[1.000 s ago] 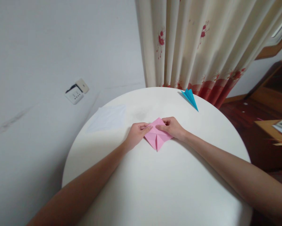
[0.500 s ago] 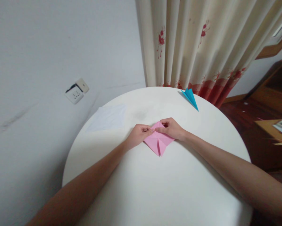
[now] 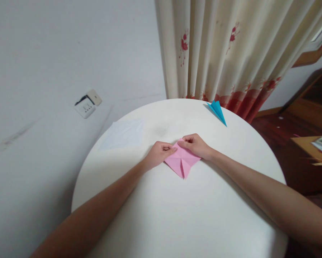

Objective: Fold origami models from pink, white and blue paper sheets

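Left hand [image 3: 157,154]: fingers curled, pinching the pink paper [image 3: 183,162].
Right hand [image 3: 195,146]: pinching its top corner.
Table [image 3: 177,215]: paper lies flat.

Both hands meet at mid-table, fingertips almost touching.

The left hand [image 3: 157,154] lies knuckles up, fingers curled under, thumb and forefinger stretched right and pressed flat. The right hand [image 3: 193,146] mirrors it, palm down, fingers bent, its tips pinched together at the far side and pointing left. Both wrists sit low and straight. The bare forearms run in from the lower corners, the left from bottom left, the right from bottom right, forming a wide V.
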